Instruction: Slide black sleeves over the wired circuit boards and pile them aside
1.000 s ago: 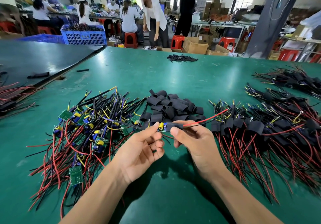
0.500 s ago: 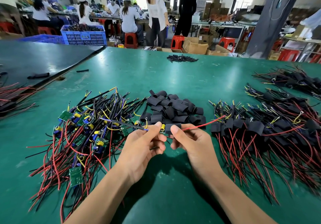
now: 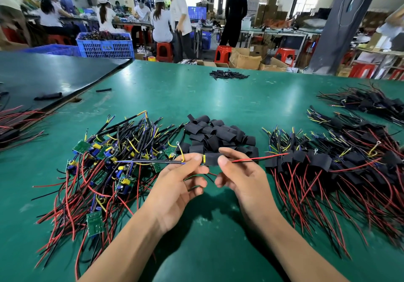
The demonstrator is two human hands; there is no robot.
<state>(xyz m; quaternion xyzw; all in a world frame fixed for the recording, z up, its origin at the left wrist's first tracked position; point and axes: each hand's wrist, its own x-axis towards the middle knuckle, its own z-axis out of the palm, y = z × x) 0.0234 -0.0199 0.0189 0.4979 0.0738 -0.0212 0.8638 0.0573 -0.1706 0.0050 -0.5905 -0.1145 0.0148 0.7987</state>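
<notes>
Above the green table (image 3: pixel 218 98), my left hand (image 3: pixel 177 185) pinches the wire end of a small circuit board, its black and yellow leads trailing left. My right hand (image 3: pixel 242 176) pinches a black sleeve (image 3: pixel 211 158) that covers most of that board; only a yellow part shows at the sleeve's left mouth. Red and black wires stick out to the right past my thumb. A heap of bare wired boards (image 3: pixel 105 165) lies at the left. Loose black sleeves (image 3: pixel 216 134) are piled behind my hands. Sleeved boards (image 3: pixel 341 163) are heaped at the right.
More sleeved bundles (image 3: pixel 369 102) lie at the far right, and a small pile of black tubing (image 3: pixel 228 74) at the table's far edge. A dark table (image 3: pixel 43 73) adjoins on the left. Several people work among blue crates (image 3: pixel 105 44) and red stools behind.
The sleeve has slid further left over the board, and my two hands have come closer together. The piles have not moved.
</notes>
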